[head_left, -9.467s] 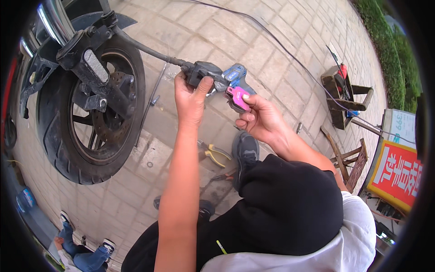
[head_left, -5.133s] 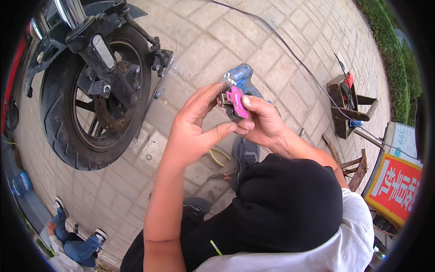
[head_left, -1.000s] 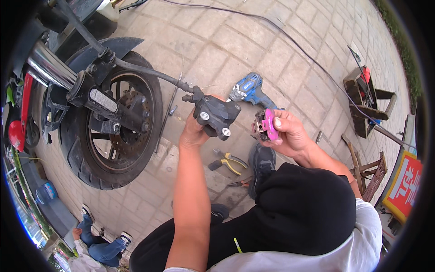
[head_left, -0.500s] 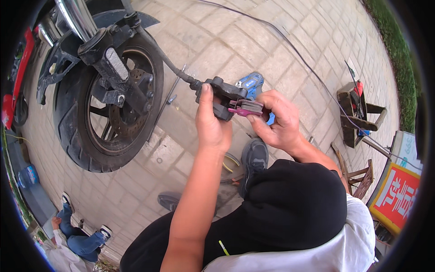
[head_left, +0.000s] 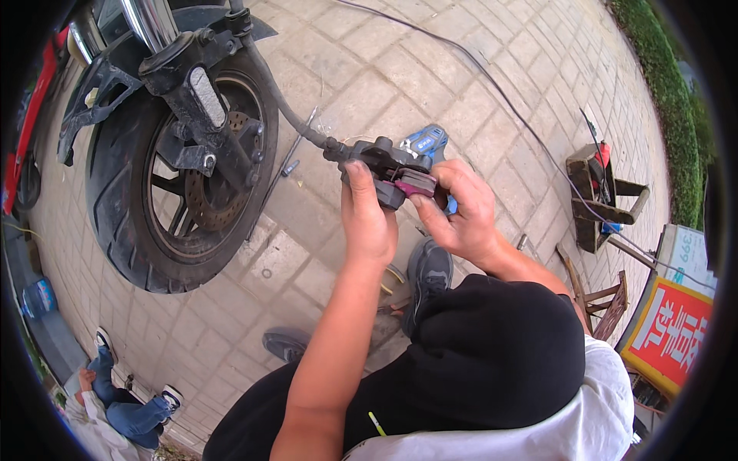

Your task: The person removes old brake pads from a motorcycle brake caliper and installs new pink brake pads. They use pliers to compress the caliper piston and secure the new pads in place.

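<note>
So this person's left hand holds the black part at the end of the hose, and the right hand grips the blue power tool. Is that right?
Not quite: as the head view shows, the right hand grips a pink and grey piece; the blue power tool lies on the paving. The left hand does hold the black part at the end of the hose.

Pink brake pads sit at the mouth of the black brake caliper.

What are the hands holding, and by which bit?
The left hand holds the black, blocky brake caliper by its left, near side; the right hand pinches the pink and grey brake pads by their right end.
</note>
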A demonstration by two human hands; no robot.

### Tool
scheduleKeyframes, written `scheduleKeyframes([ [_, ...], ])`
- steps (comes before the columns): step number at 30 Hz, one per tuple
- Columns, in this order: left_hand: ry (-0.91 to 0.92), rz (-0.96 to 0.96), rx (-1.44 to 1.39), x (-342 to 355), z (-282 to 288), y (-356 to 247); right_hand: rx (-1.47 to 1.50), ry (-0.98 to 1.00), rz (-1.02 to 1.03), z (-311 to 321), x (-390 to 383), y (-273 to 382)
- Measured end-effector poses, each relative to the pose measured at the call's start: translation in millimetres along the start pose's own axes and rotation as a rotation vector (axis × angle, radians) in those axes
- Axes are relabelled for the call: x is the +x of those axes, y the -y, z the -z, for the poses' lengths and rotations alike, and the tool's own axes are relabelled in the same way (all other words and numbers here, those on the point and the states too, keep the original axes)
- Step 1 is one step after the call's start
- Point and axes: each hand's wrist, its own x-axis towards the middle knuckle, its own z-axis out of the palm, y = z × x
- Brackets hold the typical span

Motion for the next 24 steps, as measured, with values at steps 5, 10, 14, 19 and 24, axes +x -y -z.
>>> scheduleKeyframes([
  [5,0.050,-0.045,-0.002,2,6,3,0.009,0.019,0.029,-2,0,-3],
  [10,0.071,-0.071,0.083,5,13,4,-0.009,0.041,-0.005,-3,2,-6],
  [14,0.062,-0.106,0.207,1,12,2,0.050,0.058,-0.121,-5,0,-5],
  [19,0.079,-0.219,0.332,-1,10,6,-0.007,0.069,-0.118,-5,4,-7],
  [24,-0.011,-0.245,0.457,-2,9,5,-0.035,0.065,-0.127,-11,3,-8],
])
